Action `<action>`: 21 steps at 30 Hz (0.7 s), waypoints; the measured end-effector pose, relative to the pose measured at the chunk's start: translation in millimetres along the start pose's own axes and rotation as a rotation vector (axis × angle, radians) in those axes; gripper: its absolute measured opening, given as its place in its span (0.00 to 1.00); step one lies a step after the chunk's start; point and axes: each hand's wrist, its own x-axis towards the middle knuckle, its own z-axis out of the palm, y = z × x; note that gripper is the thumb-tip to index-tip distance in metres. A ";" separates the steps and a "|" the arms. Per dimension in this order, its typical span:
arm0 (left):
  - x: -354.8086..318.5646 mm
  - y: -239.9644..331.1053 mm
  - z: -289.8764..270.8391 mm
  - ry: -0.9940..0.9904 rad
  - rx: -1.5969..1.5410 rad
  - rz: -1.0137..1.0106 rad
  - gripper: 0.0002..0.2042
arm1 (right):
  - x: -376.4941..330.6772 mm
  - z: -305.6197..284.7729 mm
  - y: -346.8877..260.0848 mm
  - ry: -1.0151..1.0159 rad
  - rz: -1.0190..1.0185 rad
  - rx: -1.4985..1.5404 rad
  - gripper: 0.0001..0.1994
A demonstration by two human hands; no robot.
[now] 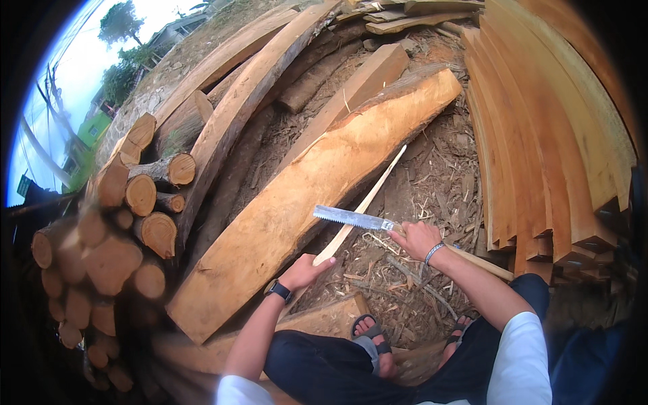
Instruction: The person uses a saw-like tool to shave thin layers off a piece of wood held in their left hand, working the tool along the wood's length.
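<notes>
My left hand (305, 268) grips a thin wooden stick (364, 202) leaning on the slab (297, 202), my right hand (415, 238) closed around a handsaw (351, 218).

Saw handle (398, 229) inside right grip (417, 239)

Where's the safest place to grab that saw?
Probably the handle end, where the right hand already grips the saw. Come in from the right, behind the blade, since the metal blade sticks out leftward across the thin wooden stick and its toothed edge looks sharp. The left hand holds the stick's lower end, below the blade.
</notes>
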 end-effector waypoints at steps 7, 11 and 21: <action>-5.1 2.6 -2.5 -0.036 -0.093 -0.018 0.30 | -1.5 -6.0 2.3 0.034 0.021 0.079 0.32; -7.0 7.8 -1.3 -0.058 -0.131 -0.007 0.29 | 2.3 -9.7 2.6 0.024 0.017 0.047 0.32; -2.0 5.2 -0.8 -0.092 -0.169 0.011 0.29 | 0.7 -16.6 -1.8 0.015 -0.063 -0.036 0.31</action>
